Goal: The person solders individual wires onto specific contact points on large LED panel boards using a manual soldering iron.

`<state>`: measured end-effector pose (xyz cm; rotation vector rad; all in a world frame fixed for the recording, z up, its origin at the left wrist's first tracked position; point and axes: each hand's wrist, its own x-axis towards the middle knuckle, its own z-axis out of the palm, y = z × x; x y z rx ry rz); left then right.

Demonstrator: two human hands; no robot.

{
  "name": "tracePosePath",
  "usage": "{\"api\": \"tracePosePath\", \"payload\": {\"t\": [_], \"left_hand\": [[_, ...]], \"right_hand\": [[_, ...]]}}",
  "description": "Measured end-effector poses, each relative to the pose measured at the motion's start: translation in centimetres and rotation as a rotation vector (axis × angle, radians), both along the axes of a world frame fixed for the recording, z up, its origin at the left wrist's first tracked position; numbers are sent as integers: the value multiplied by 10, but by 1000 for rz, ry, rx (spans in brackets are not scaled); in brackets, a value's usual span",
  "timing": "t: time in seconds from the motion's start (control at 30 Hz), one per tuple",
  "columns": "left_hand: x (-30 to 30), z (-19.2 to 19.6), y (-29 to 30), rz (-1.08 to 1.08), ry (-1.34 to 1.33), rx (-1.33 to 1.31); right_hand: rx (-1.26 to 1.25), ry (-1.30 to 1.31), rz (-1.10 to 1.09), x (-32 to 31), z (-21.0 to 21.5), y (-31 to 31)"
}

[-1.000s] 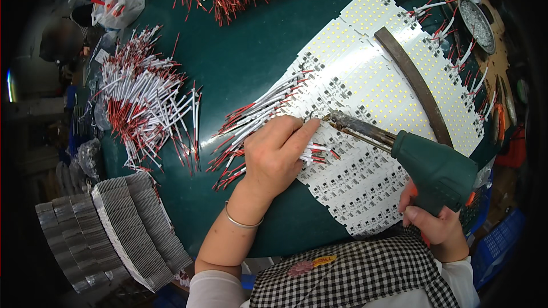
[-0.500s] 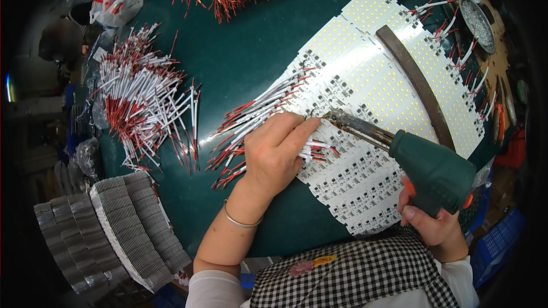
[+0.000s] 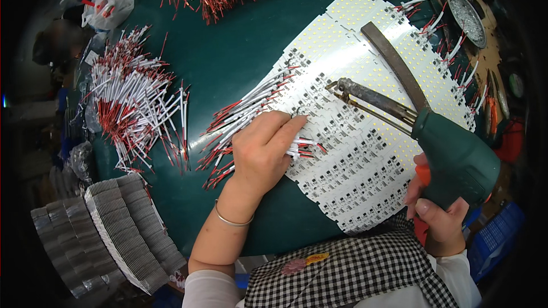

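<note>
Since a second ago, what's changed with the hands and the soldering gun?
The soldering gun in the right hand has drawn back: its tip sat right by the left hand's fingertips, now it is lifted up and to the right, apart from them. The left hand stays pressed on the wires at the edge of the LED boards. Nothing let go.

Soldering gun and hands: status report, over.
Right hand grips soldering gun. Left hand presses wires on white LED panel. Nothing blocking.

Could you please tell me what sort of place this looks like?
Probably an electronics assembly bench: white LED circuit panels cover a green table, piles of red-tipped white wires lie around, and the right hand grips a green soldering gun.
</note>
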<state>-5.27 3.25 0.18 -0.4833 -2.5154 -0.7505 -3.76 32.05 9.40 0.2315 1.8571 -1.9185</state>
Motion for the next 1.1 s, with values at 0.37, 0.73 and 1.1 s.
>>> {"api": "tracePosePath", "payload": {"t": [0.37, 0.73, 1.1], "left_hand": [[0, 12, -4, 48, -40, 183], [-8, 19, 2, 97, -160, 250], [-8, 14, 11, 138, 2, -6]], "right_hand": [[-74, 125, -66, -5, 5, 16], [-135, 27, 27, -11, -1, 17], [-107, -8, 65, -17, -1, 12]]}}
